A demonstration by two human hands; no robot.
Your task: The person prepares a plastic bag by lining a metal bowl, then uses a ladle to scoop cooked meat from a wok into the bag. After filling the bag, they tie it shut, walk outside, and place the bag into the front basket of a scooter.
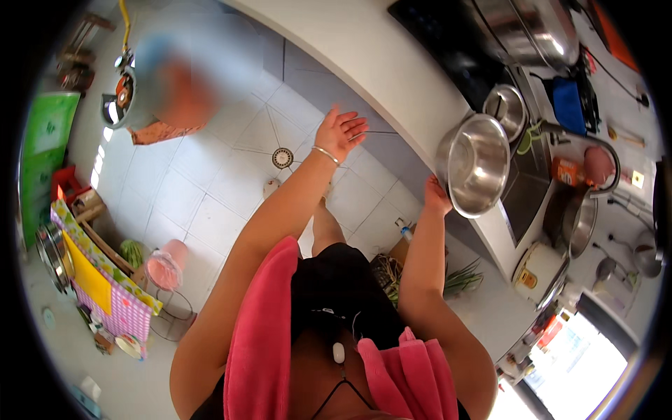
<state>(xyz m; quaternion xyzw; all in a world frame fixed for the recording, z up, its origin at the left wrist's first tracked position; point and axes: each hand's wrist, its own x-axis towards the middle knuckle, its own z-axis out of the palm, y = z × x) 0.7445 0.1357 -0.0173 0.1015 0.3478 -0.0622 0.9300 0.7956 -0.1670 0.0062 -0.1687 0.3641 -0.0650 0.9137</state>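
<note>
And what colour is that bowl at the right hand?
The bowl is shiny silver, best seen in the head view.

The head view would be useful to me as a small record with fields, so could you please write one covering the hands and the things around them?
Left hand: open, fingers spread, holding nothing
Right hand: at the edge of the large steel basin; grip partly hidden
Large steel basin: round, shiny, by the counter edge
Smaller steel bowl: beyond the basin, partly overlapped by it in view
Counter: pale, with a black cooktop
Floor: light tiles, round drain
Towel: pink, hanging down both sides of the chest
</note>
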